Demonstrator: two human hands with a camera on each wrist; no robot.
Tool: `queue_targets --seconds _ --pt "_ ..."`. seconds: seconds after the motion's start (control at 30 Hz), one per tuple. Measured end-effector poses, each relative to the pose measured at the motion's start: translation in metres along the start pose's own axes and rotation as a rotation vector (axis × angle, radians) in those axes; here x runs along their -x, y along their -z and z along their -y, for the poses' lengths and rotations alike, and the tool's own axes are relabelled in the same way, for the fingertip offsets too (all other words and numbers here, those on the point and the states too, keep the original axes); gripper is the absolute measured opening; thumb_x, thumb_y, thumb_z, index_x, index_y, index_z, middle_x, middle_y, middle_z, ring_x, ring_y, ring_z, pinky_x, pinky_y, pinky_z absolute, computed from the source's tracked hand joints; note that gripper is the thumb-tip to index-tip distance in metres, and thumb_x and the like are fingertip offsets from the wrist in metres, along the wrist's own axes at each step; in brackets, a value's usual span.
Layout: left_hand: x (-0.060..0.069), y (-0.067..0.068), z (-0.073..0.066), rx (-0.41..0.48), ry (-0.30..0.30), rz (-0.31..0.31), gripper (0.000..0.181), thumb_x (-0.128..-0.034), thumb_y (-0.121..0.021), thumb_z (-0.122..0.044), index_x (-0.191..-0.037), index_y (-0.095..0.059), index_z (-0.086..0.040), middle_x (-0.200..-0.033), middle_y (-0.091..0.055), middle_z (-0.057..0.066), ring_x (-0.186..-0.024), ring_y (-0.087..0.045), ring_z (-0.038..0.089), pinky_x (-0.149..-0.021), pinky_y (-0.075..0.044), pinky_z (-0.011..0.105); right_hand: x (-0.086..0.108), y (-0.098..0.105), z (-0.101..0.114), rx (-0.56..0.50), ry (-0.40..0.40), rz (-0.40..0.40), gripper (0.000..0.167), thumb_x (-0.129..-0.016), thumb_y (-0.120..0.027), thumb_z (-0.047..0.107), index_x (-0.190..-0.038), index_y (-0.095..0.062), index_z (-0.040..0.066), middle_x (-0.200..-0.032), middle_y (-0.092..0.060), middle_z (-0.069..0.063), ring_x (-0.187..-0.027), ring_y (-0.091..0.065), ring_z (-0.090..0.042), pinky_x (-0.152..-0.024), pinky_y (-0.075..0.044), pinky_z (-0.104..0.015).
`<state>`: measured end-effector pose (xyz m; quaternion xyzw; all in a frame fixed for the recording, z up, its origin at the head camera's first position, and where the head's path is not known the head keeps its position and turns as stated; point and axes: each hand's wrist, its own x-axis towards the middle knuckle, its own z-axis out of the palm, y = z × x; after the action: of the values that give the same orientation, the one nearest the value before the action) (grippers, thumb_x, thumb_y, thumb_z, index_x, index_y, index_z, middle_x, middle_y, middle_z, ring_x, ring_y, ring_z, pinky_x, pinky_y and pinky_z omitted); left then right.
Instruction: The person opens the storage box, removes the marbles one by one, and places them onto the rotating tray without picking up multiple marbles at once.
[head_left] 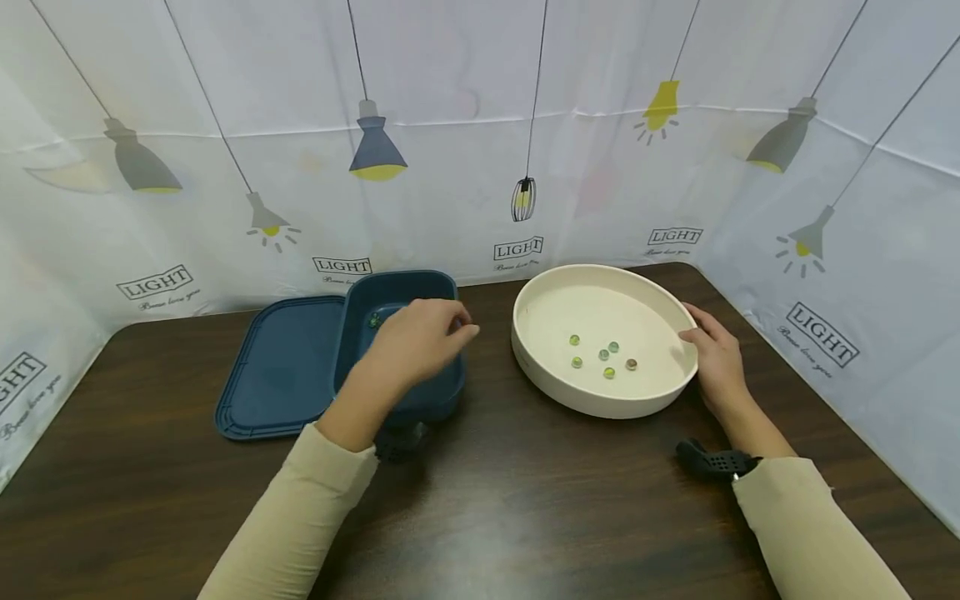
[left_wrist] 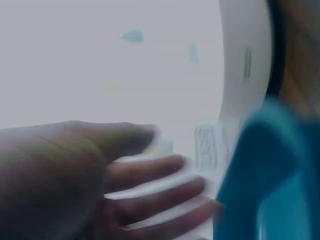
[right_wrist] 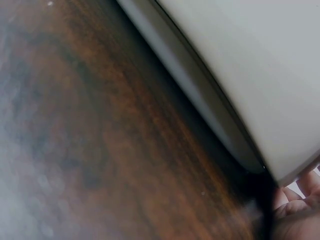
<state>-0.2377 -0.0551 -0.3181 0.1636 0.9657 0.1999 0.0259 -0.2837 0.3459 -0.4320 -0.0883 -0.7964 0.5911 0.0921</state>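
My left hand (head_left: 420, 337) is above a dark blue container (head_left: 450, 392), with bent fingers and no object visible in its grasp. In the left wrist view the fingers of that hand (left_wrist: 120, 180) are spread beside the blurred blue container (left_wrist: 265, 135). A marble (head_left: 374, 320) lies inside the container; the hand hides part of the interior. A round cream tray (head_left: 543, 379) holds several marbles, including a green one (head_left: 609, 373) and a brown one (head_left: 632, 364). My right hand (head_left: 720, 362) grips the tray's right rim, thumb over the edge; its fingers (right_wrist: 305, 187) touch the tray (right_wrist: 270, 90) from outside.
A flat dark blue lid (head_left: 285, 367) lies left of the container on the brown wooden table (head_left: 525, 500). Behind and on both sides hangs a white curtain (head_left: 450, 75) printed with lamps. A black band (head_left: 712, 461) is around the right wrist.
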Motion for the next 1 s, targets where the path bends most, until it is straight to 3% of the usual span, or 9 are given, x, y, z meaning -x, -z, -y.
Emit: queue_targets --seconds 0.1,0.2,0.47,0.57,0.7,0.83,1.0 --pt "0.012 0.006 0.024 -0.019 0.059 0.089 0.035 -0.1061 -0.052 -0.034 -0.129 -0.067 -0.013 -0.123 -0.071 0.004 -0.102 -0.069 0.019 -0.090 -0.055 0.042 0.000 0.001 0.000 -0.010 -0.001 -0.002 0.054 -0.103 -0.041 0.014 -0.157 -0.038 0.015 -0.166 -0.031 -0.012 -0.144 -0.045 -0.024 -0.085 -0.047 -0.004" --pt "0.018 0.004 0.040 -0.029 0.082 0.168 0.037 -0.1075 -0.048 -0.031 -0.135 -0.064 -0.010 -0.130 -0.069 0.008 -0.100 -0.068 0.020 -0.090 -0.054 0.042 0.001 0.003 0.001 -0.038 -0.009 -0.010 0.054 -0.102 -0.042 0.012 -0.157 -0.039 0.014 -0.166 -0.032 -0.012 -0.143 -0.046 -0.020 -0.084 -0.047 -0.003" --pt "0.016 -0.004 0.055 -0.110 0.155 0.406 0.036 -0.1041 -0.052 -0.024 -0.133 -0.063 -0.005 -0.129 -0.067 0.013 -0.107 -0.065 0.025 -0.088 -0.054 0.043 0.000 0.000 0.001 -0.040 -0.014 -0.005 0.054 -0.103 -0.042 0.013 -0.157 -0.039 0.015 -0.166 -0.031 -0.011 -0.146 -0.043 -0.024 -0.085 -0.048 -0.004" --pt "0.015 -0.004 0.059 -0.097 0.158 0.474 0.032 -0.1018 -0.051 -0.019 -0.128 -0.065 -0.005 -0.113 -0.067 0.011 -0.094 -0.061 0.023 -0.079 -0.049 0.038 0.000 -0.001 0.003 -0.021 -0.017 -0.014 0.054 -0.103 -0.041 0.013 -0.157 -0.039 0.016 -0.166 -0.031 -0.011 -0.145 -0.043 -0.026 -0.084 -0.047 -0.004" --pt "0.014 -0.003 0.065 -0.042 0.122 0.513 0.021 -0.0987 -0.046 -0.012 -0.100 -0.066 -0.007 -0.080 -0.052 0.005 -0.070 -0.045 0.017 -0.067 -0.037 0.032 0.000 -0.001 0.003 0.002 -0.010 -0.014 0.054 -0.103 -0.041 0.014 -0.157 -0.038 0.016 -0.165 -0.032 -0.011 -0.144 -0.045 -0.025 -0.085 -0.048 -0.004" --pt "0.014 -0.005 0.069 0.026 0.047 0.542 0.028 -0.0947 -0.046 -0.009 -0.068 -0.050 -0.016 -0.062 -0.035 -0.002 -0.058 -0.026 0.013 -0.059 -0.028 0.028 0.000 -0.002 0.003 -0.029 -0.014 -0.013 0.054 -0.103 -0.042 0.012 -0.157 -0.039 0.015 -0.166 -0.032 -0.012 -0.144 -0.045 -0.023 -0.085 -0.047 -0.004" --pt "0.013 -0.012 0.073 0.133 -0.065 0.579 0.042 -0.0986 -0.047 -0.011 -0.058 -0.038 -0.020 -0.057 -0.028 -0.005 -0.054 -0.022 0.011 -0.057 -0.025 0.026 0.001 -0.002 0.002 -0.011 -0.012 -0.006 0.055 -0.103 -0.040 0.013 -0.158 -0.037 0.015 -0.166 -0.030 -0.011 -0.147 -0.041 -0.028 -0.088 -0.048 -0.005"
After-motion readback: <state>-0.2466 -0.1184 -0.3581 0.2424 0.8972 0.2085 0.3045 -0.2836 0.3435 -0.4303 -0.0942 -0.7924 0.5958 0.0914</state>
